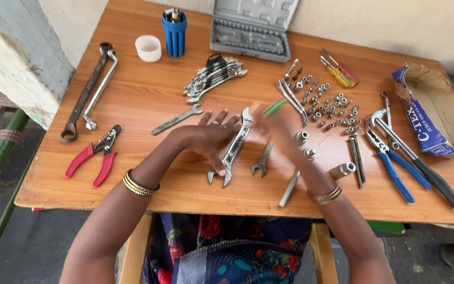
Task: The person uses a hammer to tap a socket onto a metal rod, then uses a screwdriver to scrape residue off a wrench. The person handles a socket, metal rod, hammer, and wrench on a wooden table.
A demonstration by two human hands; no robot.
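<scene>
Fingers [222, 120] of the left hand [208, 138] spread flat, thumb touching the wrench [236, 145] alongside.

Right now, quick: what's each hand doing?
Left hand: open, flat, resting on the large spanner.
Right hand: motion-blurred, cannot tell; green-handled tool at its fingers.

table [148, 100]: showing warm orange-brown wood grain
pliers [94, 155], near left: wearing red grips
bit holder [174, 34], far: showing blue
case [251, 23], far: looking grey
box [433, 108], right: showing blue w/ white print
</scene>
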